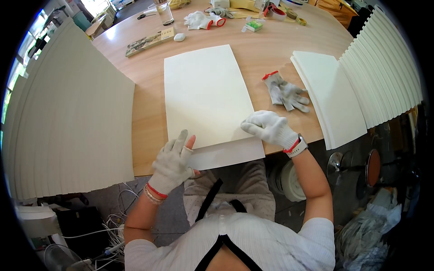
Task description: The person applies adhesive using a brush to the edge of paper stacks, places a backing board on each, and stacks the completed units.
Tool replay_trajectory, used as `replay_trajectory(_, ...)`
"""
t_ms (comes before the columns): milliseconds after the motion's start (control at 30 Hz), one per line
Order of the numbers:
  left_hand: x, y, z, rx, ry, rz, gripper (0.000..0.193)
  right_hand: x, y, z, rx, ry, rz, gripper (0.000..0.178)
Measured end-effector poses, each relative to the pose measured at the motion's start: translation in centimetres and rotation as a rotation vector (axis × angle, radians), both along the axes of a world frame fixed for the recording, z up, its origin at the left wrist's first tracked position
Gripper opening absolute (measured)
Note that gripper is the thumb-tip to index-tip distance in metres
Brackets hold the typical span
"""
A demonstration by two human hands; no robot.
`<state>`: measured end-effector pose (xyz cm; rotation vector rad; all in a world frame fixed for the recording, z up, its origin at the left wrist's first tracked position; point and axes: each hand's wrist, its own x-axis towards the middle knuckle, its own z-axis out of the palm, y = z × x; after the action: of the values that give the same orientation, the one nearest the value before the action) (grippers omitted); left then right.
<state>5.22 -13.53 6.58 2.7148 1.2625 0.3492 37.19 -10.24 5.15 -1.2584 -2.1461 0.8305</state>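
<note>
A large white sheet of paper or thin card (208, 90) lies before me, with a narrower strip (228, 152) showing below its near edge and overhanging the table. My left hand (172, 165), in a white glove with two bare fingertips, rests at the near left corner. Its fingers are spread, one on the sheet and the thumb by the strip's corner. On the near right of the sheet, my gloved right hand (269, 127) is closed, fingertips pressed together against the surface. Whatever those fingers may hold is hidden. A loose grey-white glove (287, 91) lies beyond that hand.
Tall stacks of white folded sheets stand at left (77, 108) and right (384, 72); a lower white pile (332, 97) adjoins the right one. Farther back on the table (149, 104) are a book (149, 42), a glass (165, 13), more gloves (199, 20) and tape rolls (276, 13).
</note>
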Motion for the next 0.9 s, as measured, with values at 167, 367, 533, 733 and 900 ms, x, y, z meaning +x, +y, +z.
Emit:
replay_trajectory(167, -0.4, 0.9, 1.0, -0.095, 0.019, -0.036, 0.108, 1.2, 0.3, -0.3, -0.168, 0.153, 0.008, 0.039)
replay_trajectory(367, 0.3, 0.7, 0.9, -0.041, 0.123, -0.053, 0.108, 1.4, 0.4, -0.7, -0.177, 0.164, 0.013, 0.039)
replay_trajectory(533, 0.3, 0.1, 1.0, 0.024, 0.123, -0.070, 0.085, 1.6, 0.5, -0.7, -0.194, 0.184, 0.011, 0.040)
replay_trajectory(733, -1.7, 2.9, -2.3, -0.154, -0.334, 0.139, 0.020, 1.7, 0.6, -0.1, -0.320, 0.139, -0.028, 0.039)
replay_trajectory(900, -1.5, 4.7, -3.0, -0.327, -0.430, 0.361, 0.011, -0.4, 0.2, -2.8, -0.099, 0.030, -0.253, 0.029)
